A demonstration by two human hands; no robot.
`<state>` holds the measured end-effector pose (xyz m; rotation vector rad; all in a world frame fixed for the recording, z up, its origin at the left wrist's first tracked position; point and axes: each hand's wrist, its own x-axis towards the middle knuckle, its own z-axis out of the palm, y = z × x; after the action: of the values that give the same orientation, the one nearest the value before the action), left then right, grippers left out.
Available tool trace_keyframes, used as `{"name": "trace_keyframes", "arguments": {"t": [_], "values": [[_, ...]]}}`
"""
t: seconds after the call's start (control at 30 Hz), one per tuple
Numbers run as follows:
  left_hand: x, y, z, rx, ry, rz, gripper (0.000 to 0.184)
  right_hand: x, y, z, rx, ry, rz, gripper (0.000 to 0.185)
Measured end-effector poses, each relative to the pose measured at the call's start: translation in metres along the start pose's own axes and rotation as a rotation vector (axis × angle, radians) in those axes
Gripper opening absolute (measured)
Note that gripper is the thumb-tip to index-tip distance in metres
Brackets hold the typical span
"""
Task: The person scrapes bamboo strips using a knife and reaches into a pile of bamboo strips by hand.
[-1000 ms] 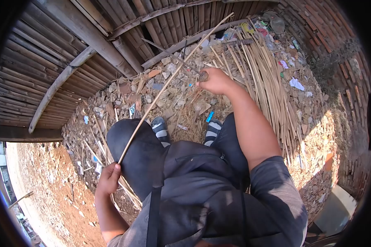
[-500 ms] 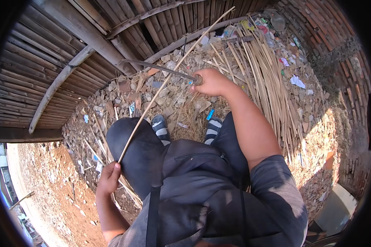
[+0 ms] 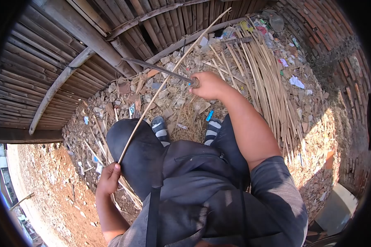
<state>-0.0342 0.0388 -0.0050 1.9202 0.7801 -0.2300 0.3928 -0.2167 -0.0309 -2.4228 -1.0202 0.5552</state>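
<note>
A long thin bamboo strip [image 3: 154,97] slants from the lower left up to the bamboo wall, passing over my bent knee. Its lower end is pinched in my left hand [image 3: 109,178], thumb on top. My right hand [image 3: 208,85] is wrapped round the handle of a long knife [image 3: 160,70], whose dark blade points left and crosses the strip. Whether blade and strip touch, I cannot tell. To the right of that hand lies a big pile of bamboo strips [image 3: 268,82] on the ground.
A bamboo wall [image 3: 41,82] stands at the upper left, a brick wall [image 3: 338,49] at the right. Rubble and litter [image 3: 173,90] cover the ground round my sandalled feet. More strips [image 3: 101,140] lie beside my left knee. A grey panel [image 3: 336,208] leans at the lower right.
The knife blade has swung down and left across the strip, and my right hand has shifted slightly left and down. The strip's far end has moved a little; my left hand stays in place.
</note>
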Motion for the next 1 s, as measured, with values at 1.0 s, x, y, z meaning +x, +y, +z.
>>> {"name": "trace_keyframes", "arguments": {"t": [1.0], "values": [[0.003, -0.006, 0.001, -0.062, 0.002, 0.026, 0.050, 0.004, 0.015, 0.000, 0.172, 0.029, -0.027, 0.057]]}}
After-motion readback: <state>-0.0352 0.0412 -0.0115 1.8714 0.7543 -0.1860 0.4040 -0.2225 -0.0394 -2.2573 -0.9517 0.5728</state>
